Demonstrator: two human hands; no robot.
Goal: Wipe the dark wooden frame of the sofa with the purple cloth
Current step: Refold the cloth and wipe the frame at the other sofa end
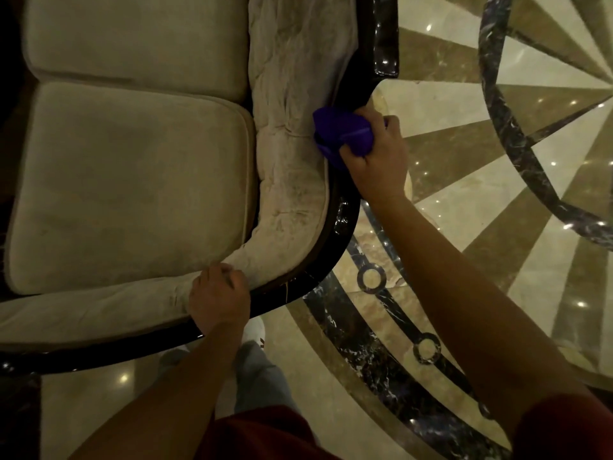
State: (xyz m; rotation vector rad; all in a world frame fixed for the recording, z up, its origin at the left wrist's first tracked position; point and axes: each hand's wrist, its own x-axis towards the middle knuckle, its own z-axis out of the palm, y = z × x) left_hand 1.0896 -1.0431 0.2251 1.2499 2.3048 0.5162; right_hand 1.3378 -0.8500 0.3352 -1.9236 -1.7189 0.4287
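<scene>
Head view: the right hand (374, 157) is closed around a bunched purple cloth (341, 134), its fingers curled tight into the fabric, and presses it onto the dark wooden frame (345, 224) of the sofa. The cloth sits on the right side of the sofa, on the curved rail where the pale padded armrest (292, 154) meets the glossy wood, roughly midway between the near corner and the far end of the frame. Part of the cloth spills left over the edge of the padding.

The left hand (219, 298) rests on the near edge of the sofa, at the corner where the frame bends. Its fingers are curled together and lie on the padding beside the rail; whether they grip anything cannot be told.

2 beige seat cushions (132, 187) fill the left of the picture, 1 near and 1 far. To the right lies a polished marble floor (497, 260) with dark inlaid bands and rings. Near the bottom, a white shoe (255, 330) shows below the frame.
</scene>
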